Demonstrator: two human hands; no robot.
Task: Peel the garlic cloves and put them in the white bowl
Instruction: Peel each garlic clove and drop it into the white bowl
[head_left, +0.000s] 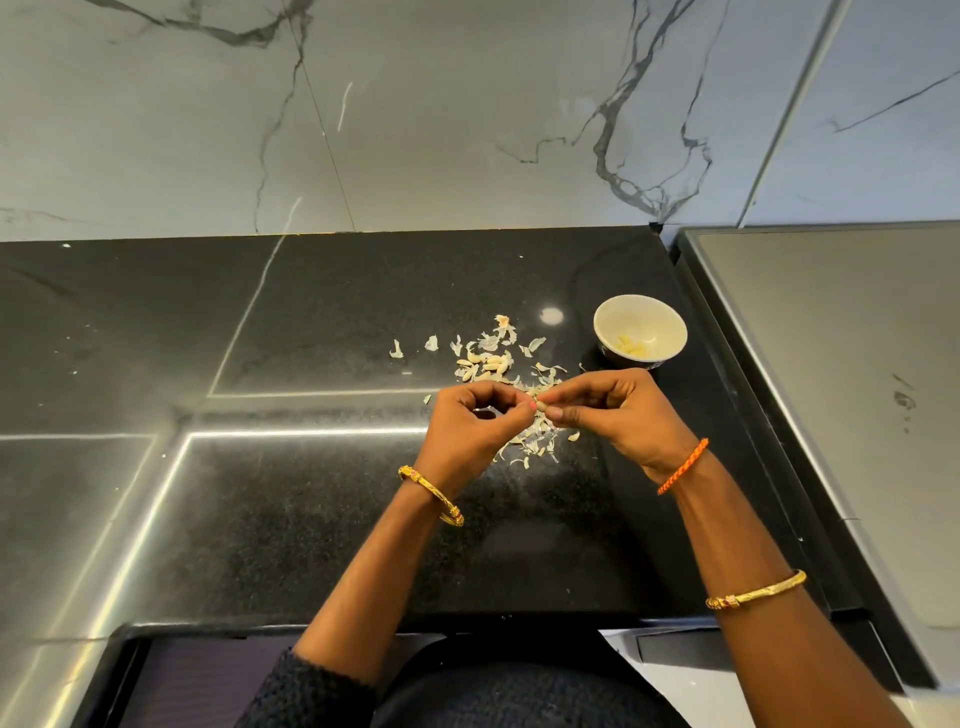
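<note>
Both hands meet over the black counter (322, 519), left hand (470, 423) and right hand (618, 410) pinching one small garlic clove (541, 405) between fingertips; most of it hides behind them. Loose skins (493, 358) litter the middle. The white bowl (640, 332) sits near the counter's right edge, peeled cloves inside, too few pixels to count. No writing visible anywhere.

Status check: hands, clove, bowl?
Both hands, left hand and right hand, pinching one garlic clove. White bowl holds peeled cloves. Peel scraps on counter, path clear.
</note>
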